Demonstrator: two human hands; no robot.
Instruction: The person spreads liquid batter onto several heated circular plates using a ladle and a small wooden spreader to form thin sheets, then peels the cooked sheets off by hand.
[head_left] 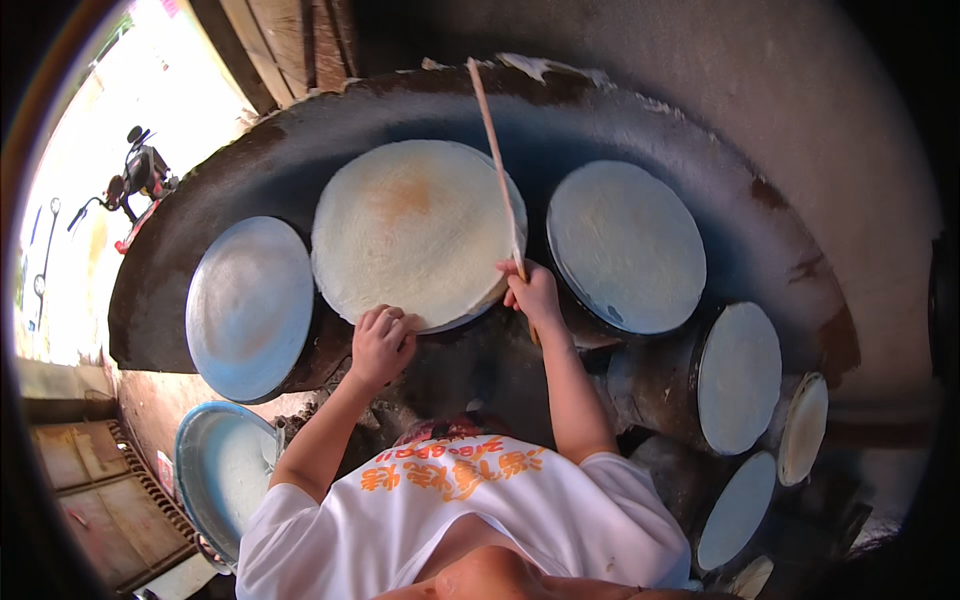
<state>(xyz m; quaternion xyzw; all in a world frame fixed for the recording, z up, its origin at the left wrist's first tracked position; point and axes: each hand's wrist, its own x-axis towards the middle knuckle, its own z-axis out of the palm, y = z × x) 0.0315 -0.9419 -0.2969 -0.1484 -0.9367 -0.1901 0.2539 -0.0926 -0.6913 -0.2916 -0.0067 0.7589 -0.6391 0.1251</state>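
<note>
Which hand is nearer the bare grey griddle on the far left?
Left. The left hand is just right of the bare grey griddle; the right hand holds the stick farther right.

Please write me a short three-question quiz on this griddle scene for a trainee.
1. True or false: the right hand holds a long thin wooden stick that lies across the middle crepe.
2. Which best tells where the left hand is?
A. flat on the bare round plate at the left
B. at the near edge of the middle crepe
C. inside the blue basin
3. Fill in: the middle crepe has a ______ patch near its centre.

Key
1. True.
2. B; the fingers curl at the crepe's near rim.
3. Browned (orange-brown).
</note>
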